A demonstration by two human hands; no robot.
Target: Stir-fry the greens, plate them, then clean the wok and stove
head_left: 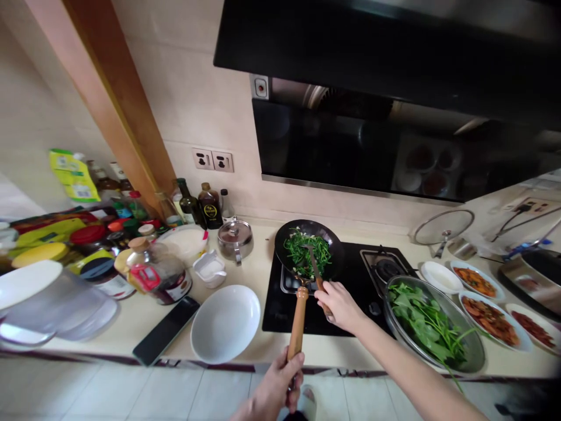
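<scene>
My left hand (287, 377) is wrapped round the wooden handle of a black wok (283, 240), which rests on the left burner of the stove. Chopped green vegetable stems (302, 251) with pale bits lie in the wok. In my right hand (342, 305) is a spatula (314, 263) with a wooden handle; its metal end is down among the greens. To the right of my right forearm stands a large metal bowl (392, 324) of leafy greens (416, 316). A white bowl (225, 324) sits left of the wok handle, near the counter's front edge.
Left of the white bowl lies a dark phone (166, 330), with jars and bottles (210, 204) behind. A lidded metal pot (235, 238) stands left of the wok. Plates of food (488, 316) occupy the right side. The black range hood (350, 47) overhangs the stove.
</scene>
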